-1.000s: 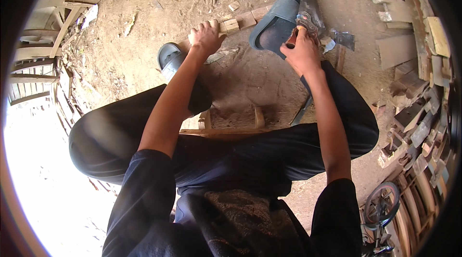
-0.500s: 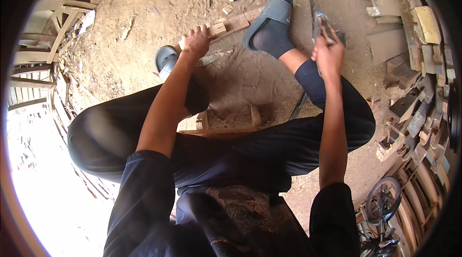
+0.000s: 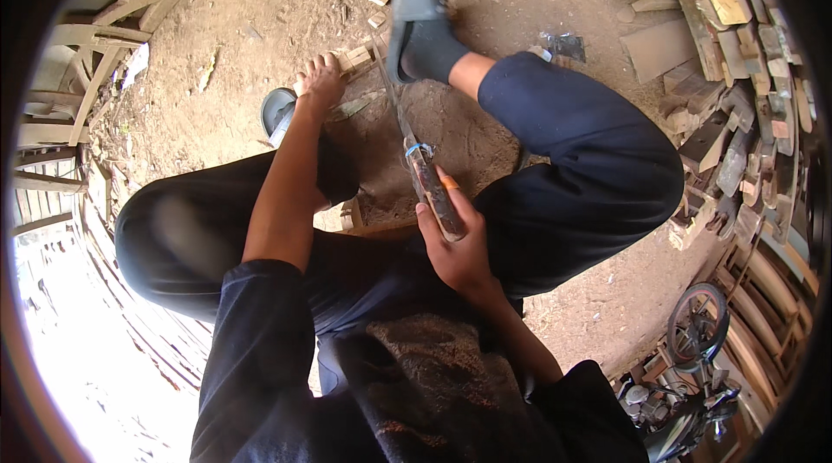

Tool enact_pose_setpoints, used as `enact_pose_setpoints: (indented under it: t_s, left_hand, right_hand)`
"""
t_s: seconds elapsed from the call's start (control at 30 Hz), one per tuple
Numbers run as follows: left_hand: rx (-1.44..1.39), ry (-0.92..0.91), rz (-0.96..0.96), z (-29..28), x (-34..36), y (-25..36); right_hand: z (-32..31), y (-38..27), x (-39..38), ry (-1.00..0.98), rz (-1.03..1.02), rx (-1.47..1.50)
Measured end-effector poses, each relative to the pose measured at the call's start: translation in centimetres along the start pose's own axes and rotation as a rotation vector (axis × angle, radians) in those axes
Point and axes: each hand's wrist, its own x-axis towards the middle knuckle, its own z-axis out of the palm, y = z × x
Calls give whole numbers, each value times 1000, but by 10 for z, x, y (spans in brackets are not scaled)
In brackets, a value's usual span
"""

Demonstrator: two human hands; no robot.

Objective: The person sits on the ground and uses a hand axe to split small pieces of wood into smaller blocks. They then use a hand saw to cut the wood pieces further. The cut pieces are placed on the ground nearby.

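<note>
On the dirt ground ahead, the left hand [image 3: 319, 82] reaches out at the end of a straight arm, palm down, fingers pressed on a small pale wooden block [image 3: 354, 57] beside a grey slipper [image 3: 277, 110]. Right of it, the right hand [image 3: 455, 242], drawn close to the body, is wrapped around the dark handle of a long thin-bladed knife [image 3: 414, 151], whose blade points up and away toward the wooden block, near the raised foot in a dark sandal [image 3: 418, 4].
</note>
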Motion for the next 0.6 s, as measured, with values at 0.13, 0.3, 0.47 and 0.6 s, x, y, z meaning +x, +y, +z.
enact_pose_setpoints:
  t_s: [0.13,0.3,0.47,0.6]
  left_hand:
    - [-25,0,20,-2,-5,-5]
    - [-74,-14,-19,-8,-3,-5]
    - [-75,-16,0,-11,-5,2]
    - [-24,-48,6,-8,-3,-3]
  right_hand:
    - [-6,6,-5,-70,-10,-11]
    - [-6,5,2,-184,58,-49]
    - [-10,14,3,-185,13,-80]
    - [-23,13,5,-228,109,-85]
